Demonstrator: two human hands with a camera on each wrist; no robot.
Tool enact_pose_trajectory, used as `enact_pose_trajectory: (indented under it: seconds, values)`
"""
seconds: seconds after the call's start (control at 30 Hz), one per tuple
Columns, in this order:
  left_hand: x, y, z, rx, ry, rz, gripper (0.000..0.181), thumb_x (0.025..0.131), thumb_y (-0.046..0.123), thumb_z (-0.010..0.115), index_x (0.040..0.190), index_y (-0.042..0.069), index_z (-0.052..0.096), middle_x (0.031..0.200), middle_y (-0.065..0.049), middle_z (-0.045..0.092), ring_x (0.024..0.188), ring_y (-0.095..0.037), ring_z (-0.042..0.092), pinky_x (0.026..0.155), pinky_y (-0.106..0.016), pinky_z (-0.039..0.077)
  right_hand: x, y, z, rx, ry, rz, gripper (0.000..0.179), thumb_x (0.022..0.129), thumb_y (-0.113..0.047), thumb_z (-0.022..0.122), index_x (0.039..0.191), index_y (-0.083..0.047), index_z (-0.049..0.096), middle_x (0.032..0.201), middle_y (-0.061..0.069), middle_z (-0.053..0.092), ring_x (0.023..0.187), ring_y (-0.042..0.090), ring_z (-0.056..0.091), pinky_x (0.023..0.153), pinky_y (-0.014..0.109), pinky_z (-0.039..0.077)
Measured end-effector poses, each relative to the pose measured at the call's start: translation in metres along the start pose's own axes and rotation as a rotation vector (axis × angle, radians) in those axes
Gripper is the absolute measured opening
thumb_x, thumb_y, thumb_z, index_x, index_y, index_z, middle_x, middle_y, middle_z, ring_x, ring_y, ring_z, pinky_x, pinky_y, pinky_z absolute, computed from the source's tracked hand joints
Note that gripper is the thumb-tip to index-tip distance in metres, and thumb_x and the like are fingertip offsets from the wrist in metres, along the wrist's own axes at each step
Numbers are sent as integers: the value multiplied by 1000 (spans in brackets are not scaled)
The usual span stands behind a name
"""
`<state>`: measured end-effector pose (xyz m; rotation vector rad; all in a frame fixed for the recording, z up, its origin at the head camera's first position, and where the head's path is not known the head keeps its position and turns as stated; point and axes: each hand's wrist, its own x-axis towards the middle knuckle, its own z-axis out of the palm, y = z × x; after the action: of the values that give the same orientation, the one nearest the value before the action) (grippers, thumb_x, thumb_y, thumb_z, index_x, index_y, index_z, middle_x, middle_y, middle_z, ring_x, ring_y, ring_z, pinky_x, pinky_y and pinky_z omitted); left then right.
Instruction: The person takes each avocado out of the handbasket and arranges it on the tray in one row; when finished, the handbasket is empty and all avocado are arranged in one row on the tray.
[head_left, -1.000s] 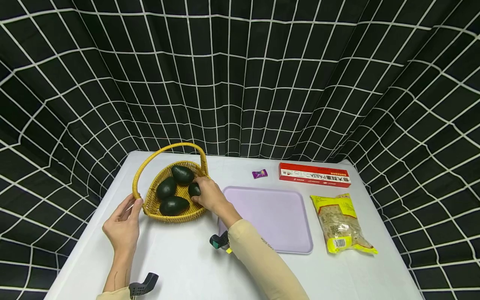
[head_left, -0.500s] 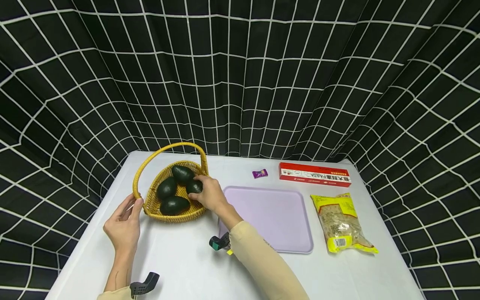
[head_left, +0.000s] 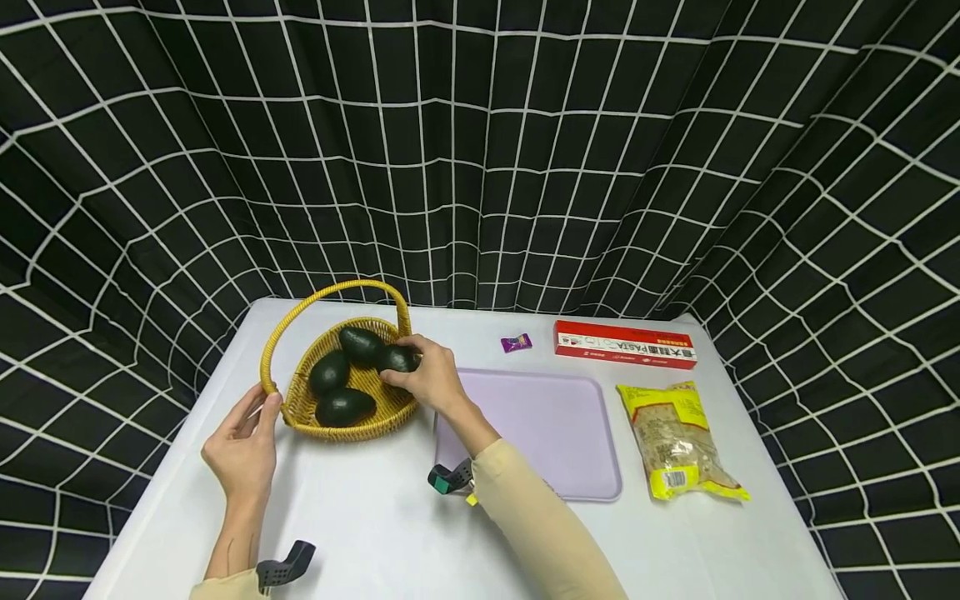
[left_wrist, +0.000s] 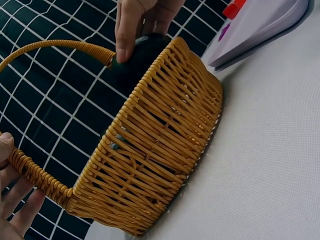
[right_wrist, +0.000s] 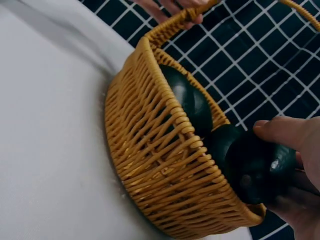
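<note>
A yellow wicker basket [head_left: 352, 432] with an arched handle stands at the table's left. My left hand [head_left: 243, 450] pinches the lower left end of that handle, its thumb and fingers also showing in the left wrist view. Between the thumb and fingers of my right hand [head_left: 435, 375] is a dark green avocado [right_wrist: 262, 165], raised to the basket's right rim. Three more avocados lie in the basket: one at the back [head_left: 362, 345], one at the left [head_left: 328, 373] and one at the front [head_left: 345, 407].
Right of the basket lies a lilac tray [head_left: 540, 433], partly behind my right forearm. Beyond it are a small purple wrapped candy [head_left: 517, 342] and a red pasta box [head_left: 625, 344]. A yellow and clear bag [head_left: 678, 442] lies at the far right. Black gridded curtains surround the table.
My right hand has lifted the avocado from inside the basket up to its right rim, moving slightly right. My left hand keeps its hold on the handle. The head view has shifted slightly.
</note>
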<state>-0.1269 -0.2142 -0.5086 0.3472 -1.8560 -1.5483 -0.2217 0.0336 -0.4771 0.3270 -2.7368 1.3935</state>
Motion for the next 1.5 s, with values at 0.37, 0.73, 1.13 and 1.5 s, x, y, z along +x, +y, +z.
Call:
enact_pose_trajectory:
  seconds: [0.37,0.73,1.13,1.5]
  values:
    - [0,2,1,-29,2,9,31,94,12,79,124,2,75,105,21,75,93,5,74,83,-8,58,-8,2,-19,134,45,23,56,78,-24,93,128,-12,71,130,11,73,118,33,72,100,39,62]
    - [0,0,1,-24,21,3,32,93,12,80,124,5,76,104,22,75,91,6,73,85,-7,57,-25,16,-37,161,117,82,54,79,-25,92,126,-10,71,128,14,73,111,34,75,97,40,63]
    - [1,1,-3,-39,34,17,31,93,9,80,123,2,75,102,25,75,91,6,74,85,-8,57,-41,32,-40,159,175,104,55,78,-25,93,125,-7,72,127,19,73,109,39,75,96,44,63]
    - [-1,-1,1,-24,30,38,32,93,12,81,123,2,76,105,20,76,92,6,74,85,-8,58,-57,47,-44,121,204,173,56,76,-28,94,124,-10,72,126,16,74,108,38,75,98,44,62]
